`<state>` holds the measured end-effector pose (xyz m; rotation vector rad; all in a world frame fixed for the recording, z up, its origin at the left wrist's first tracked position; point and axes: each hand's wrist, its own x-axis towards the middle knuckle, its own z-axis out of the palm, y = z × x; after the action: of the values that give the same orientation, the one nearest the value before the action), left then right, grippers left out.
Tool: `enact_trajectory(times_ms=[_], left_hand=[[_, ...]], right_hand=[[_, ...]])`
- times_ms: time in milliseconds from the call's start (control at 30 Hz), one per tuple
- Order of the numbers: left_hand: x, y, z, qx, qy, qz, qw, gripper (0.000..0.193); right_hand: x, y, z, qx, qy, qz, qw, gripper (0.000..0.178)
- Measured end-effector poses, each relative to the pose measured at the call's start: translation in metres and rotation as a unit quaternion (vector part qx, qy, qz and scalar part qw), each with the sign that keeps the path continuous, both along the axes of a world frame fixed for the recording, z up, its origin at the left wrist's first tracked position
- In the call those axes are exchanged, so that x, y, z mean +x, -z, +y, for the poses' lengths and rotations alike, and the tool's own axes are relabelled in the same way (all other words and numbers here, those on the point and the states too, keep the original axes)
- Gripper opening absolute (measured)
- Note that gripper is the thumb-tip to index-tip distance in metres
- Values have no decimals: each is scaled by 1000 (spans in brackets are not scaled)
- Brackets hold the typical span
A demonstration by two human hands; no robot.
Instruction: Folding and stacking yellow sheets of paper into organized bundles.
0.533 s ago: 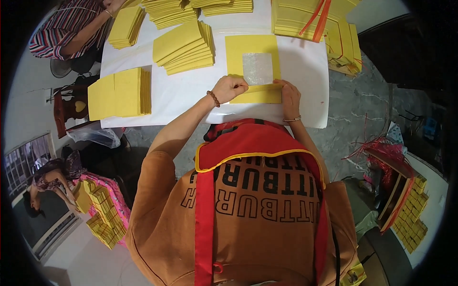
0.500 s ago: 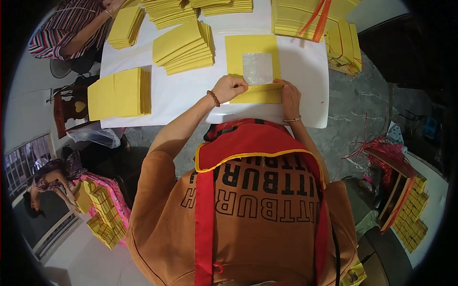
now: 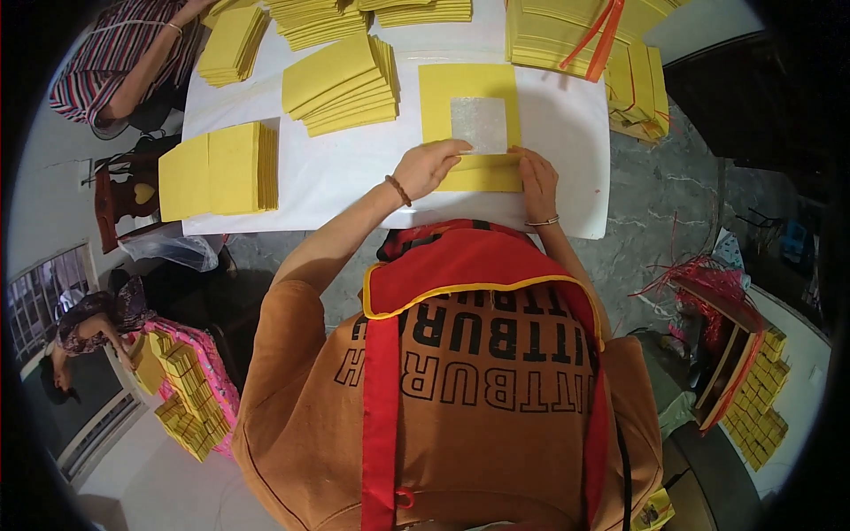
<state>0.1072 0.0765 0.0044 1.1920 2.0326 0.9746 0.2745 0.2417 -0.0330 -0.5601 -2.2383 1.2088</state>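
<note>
A yellow sheet of paper lies on the white table in front of me, with a silvery foil square on its face. Its near edge is turned up into a folded flap. My left hand, with a beaded bracelet on the wrist, grips the left end of the fold, fingertips reaching over the foil's lower corner. At the other end my right hand, wearing a bangle, has its fingertips closed on the fold. The undersides of the fingers are hidden.
Stacks of yellow paper stand at the left and farther back. Large bundles with red ribbon sit at the back right. A co-worker's arm is at the far left; another person works beside a pink-covered pile.
My left hand's fingers have straightened and slid slightly right and up along the fold. My right hand stays nearly in place at its end.
</note>
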Motion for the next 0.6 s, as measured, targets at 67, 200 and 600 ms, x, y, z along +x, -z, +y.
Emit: enact_trajectory(times_ms=[67,200,600], left_hand=[[5,7,-4,163,118,233,951,25],[6,9,-9,131,205,322,915,27],[-1,5,-2,110,243,285,921,39]], right_hand=[[-1,0,-1,20,1,-8,1000,28],[2,8,0,-31,2,-28,999,25],[0,4,1,16,3,10,1000,27]])
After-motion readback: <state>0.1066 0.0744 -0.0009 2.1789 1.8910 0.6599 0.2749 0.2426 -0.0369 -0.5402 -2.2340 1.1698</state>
